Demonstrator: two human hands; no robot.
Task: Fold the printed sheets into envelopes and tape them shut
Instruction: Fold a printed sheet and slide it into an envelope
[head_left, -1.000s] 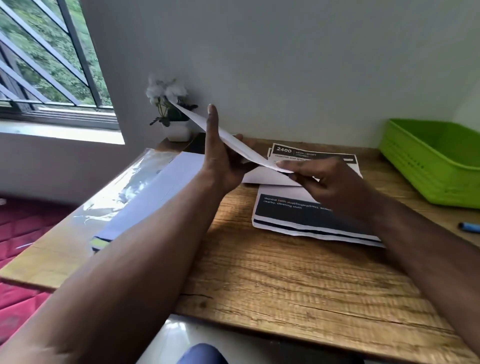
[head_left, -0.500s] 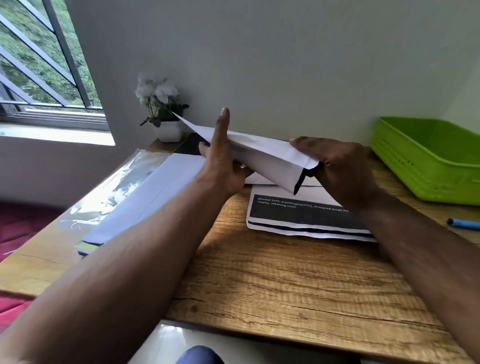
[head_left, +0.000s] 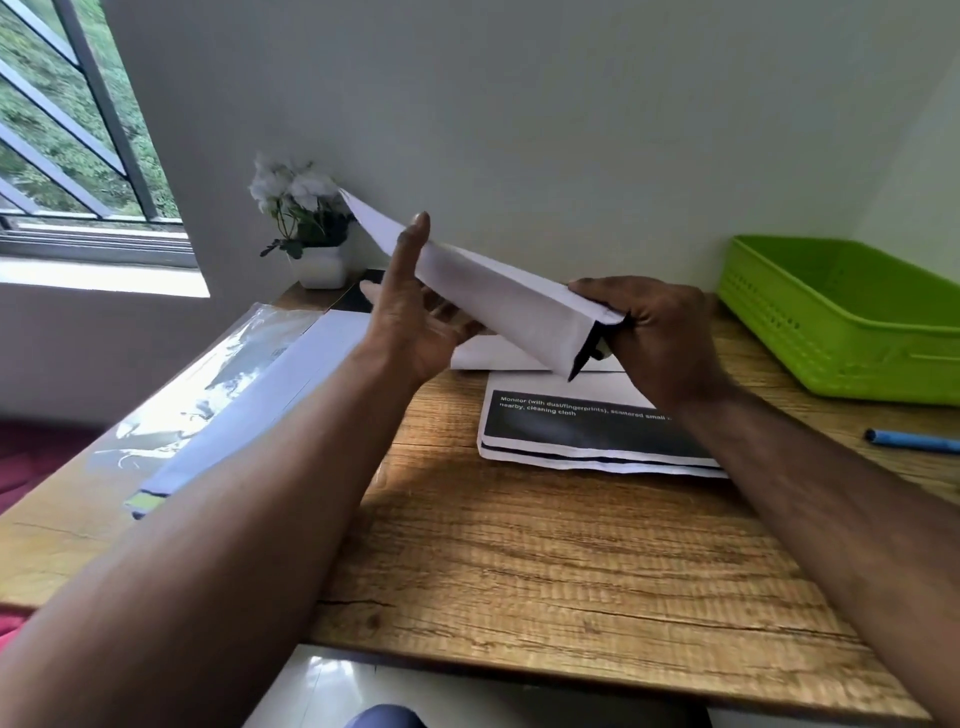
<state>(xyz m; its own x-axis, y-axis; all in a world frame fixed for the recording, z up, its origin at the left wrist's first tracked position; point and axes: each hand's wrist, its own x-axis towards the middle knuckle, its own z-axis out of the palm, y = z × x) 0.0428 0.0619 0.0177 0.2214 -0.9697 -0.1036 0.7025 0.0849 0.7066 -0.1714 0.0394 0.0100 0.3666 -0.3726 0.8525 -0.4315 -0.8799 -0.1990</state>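
Observation:
A folded white printed sheet (head_left: 498, 299) is held in the air above the desk, its long edge slanting up to the left. My right hand (head_left: 654, 338) pinches its near folded end, where a dark printed strip shows. My left hand (head_left: 415, 312) supports the sheet from the left, thumb upright against its side and fingers underneath. Below the hands lies a stack of printed sheets (head_left: 587, 431) with a black banner and white text.
A green plastic basket (head_left: 852, 322) stands at the right. A blue pen (head_left: 909, 441) lies near the right edge. A clear plastic sleeve with white paper (head_left: 234, 395) covers the desk's left. A small potted white flower (head_left: 306, 228) stands at the back.
The sheet went from flat and thin to folded over, with its near end raised. My right hand shifted from under the sheet to gripping its folded end.

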